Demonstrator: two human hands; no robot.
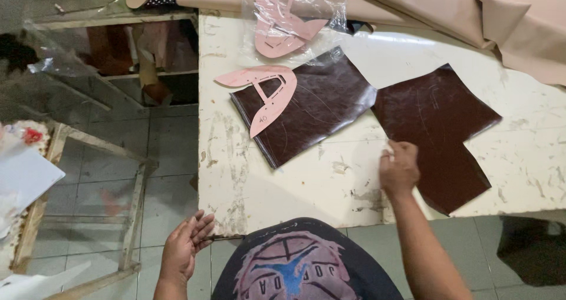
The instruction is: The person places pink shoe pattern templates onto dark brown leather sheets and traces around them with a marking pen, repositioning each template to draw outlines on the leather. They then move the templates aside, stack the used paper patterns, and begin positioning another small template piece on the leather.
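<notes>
The scene is viewed from a single camera worn on the person's head, aimed steeply downward and slightly forward. The near edge of a worn white worktable (354, 200) is seen from close above, with the wearer's own dark printed shirt (300, 264) filling the bottom of the frame. To the left, the tiled floor (171, 152) is taken in; the table's far side is cut off at the top.

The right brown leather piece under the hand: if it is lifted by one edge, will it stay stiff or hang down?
The right leather piece lies flat and looks thin, so it would probably droop. Its glossy face may slide easily on the table. It seems light, since the right hand rests at its edge with only fingertips.
</notes>
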